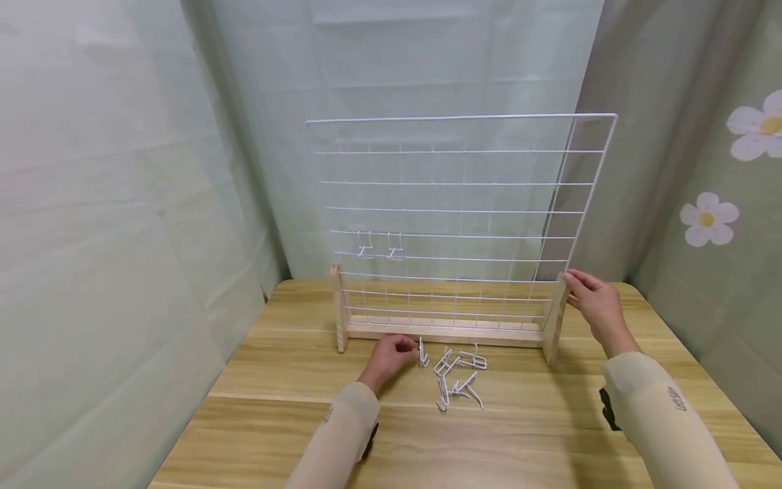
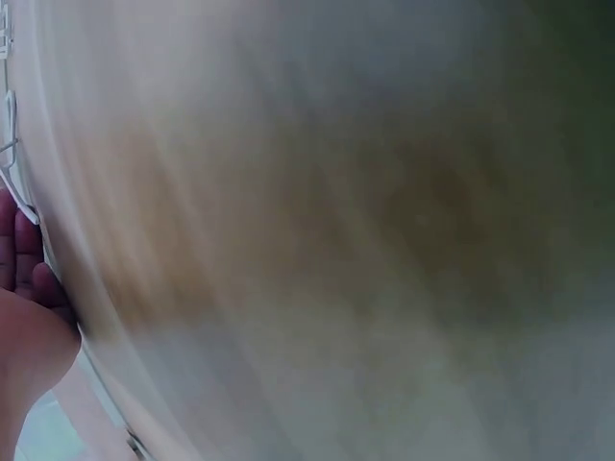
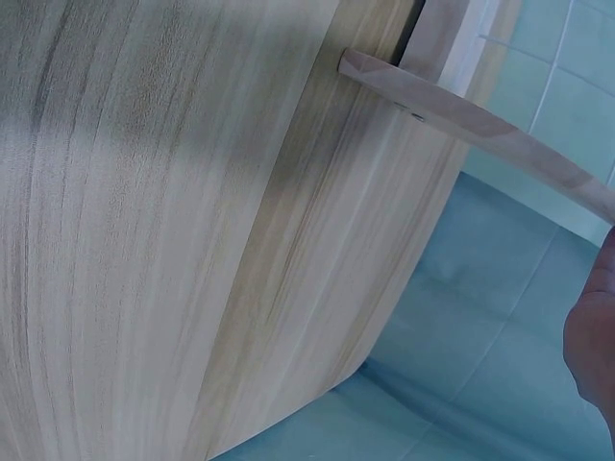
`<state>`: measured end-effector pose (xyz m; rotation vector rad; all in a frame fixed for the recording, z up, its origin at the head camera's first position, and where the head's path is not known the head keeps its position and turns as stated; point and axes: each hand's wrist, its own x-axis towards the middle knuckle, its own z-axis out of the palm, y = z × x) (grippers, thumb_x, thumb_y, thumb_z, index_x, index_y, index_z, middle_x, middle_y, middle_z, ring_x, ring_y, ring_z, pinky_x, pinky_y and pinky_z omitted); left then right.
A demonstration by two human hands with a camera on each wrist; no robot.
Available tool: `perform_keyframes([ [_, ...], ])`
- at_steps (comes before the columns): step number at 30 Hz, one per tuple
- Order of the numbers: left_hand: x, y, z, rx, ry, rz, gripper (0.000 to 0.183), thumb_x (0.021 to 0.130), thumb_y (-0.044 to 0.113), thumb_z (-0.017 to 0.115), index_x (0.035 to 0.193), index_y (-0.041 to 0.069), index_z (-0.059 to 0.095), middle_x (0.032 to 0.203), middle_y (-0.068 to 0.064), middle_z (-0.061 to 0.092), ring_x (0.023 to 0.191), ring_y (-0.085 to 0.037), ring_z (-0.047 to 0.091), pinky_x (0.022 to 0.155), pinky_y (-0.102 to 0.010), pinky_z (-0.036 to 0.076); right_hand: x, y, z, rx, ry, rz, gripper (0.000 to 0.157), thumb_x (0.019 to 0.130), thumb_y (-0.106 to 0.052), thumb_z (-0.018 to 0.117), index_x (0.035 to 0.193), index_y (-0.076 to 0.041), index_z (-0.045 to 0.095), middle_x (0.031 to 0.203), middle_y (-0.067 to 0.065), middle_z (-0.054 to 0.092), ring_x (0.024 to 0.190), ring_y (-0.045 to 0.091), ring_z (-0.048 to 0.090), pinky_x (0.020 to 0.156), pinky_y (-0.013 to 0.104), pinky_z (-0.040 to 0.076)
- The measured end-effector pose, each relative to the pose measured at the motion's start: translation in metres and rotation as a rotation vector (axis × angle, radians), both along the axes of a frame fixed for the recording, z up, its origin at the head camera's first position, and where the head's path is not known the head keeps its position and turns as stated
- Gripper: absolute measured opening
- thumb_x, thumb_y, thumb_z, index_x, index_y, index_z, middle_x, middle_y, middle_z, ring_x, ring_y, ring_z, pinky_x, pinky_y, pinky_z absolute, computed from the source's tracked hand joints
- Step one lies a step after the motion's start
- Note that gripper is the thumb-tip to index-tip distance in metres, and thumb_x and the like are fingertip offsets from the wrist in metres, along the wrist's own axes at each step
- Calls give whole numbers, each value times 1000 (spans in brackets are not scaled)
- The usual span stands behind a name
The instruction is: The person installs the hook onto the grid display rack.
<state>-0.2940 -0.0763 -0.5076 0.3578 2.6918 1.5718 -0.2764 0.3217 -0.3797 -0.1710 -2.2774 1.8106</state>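
A white wire grid panel [image 1: 461, 211] stands upright in a wooden stand [image 1: 552, 326]. Two white wire hooks [image 1: 396, 254] hang on its lower left part. At the panel's foot, my left hand [image 1: 389, 360] has curled fingers and pinches a white wire hook [image 1: 423, 353] at its fingertips; the left wrist view shows only part of this wire hook [image 2: 12, 158] against the fingers. On the right, my right hand [image 1: 595, 305] grips the top of the stand's side post, with thumb and fingers beside the panel's edge. The right wrist view shows the post [image 3: 480, 125] and a sliver of that hand.
Several loose white wire hooks [image 1: 449, 390] lie in a small pile on the wood-grain table [image 1: 275, 401], just in front of the stand. Pale green curtains [image 1: 153, 204] hang behind and at both sides; white flowers [image 1: 709, 219] decorate the right one.
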Motion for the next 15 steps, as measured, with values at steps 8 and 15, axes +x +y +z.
perform_keyframes([
  [8, -1, 0, 0, -28, 14, -19, 13, 81, 5, 80, 90, -1, 73, 87, -4, 67, 82, -15, 58, 79, -34, 50, -1, -2, 0, 24, -11, -11, 65, 99, -45, 53, 144, 2, 47, 124, 0, 57, 102, 3, 58, 87, 22, 49],
  [15, -3, 3, 2, -52, 31, -34, 9, 81, 3, 79, 87, -1, 74, 85, -4, 68, 82, -14, 59, 79, -32, 49, -2, 1, -1, -8, 10, -1, 64, 99, -41, 56, 143, 5, 47, 108, -14, 58, 94, -4, 58, 84, 20, 50],
])
